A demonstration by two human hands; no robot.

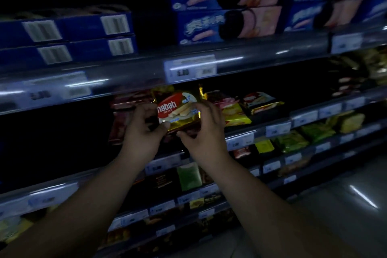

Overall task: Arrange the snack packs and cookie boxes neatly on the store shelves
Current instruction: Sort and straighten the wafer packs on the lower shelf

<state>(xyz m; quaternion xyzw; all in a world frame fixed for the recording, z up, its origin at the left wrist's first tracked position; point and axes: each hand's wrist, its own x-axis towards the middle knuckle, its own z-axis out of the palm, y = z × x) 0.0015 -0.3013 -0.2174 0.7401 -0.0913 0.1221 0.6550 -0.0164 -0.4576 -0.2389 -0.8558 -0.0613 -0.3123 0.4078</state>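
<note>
Shelving is the step in hand: you are setting 1 pack into the second shelf's row. Left to right, your left hand (142, 125) pinches the near left corner of the red, white and gold foil wafer pack (178, 109), thumb under its lower edge; your right hand (201, 128) closes over the pack's right end, fingers curled on top. Both grips are firm on that 1 pack, which sits at the front of the shelf, above darker packs that are too dim to read.

Next, you will probably need to square it face-out and press it back level, flush with the yellow wafer packs (236, 115) just beside it on the right.

Above, dark blue cookie boxes (69, 35) lie stacked 2 high at the left, and blue boxes with a pink cookie picture (228, 6) stand at the right. The grey shelf rail (129, 75) carries blurred price tags. Lighting is very low; pale glossy floor (345, 205) shows at the lower right.
</note>
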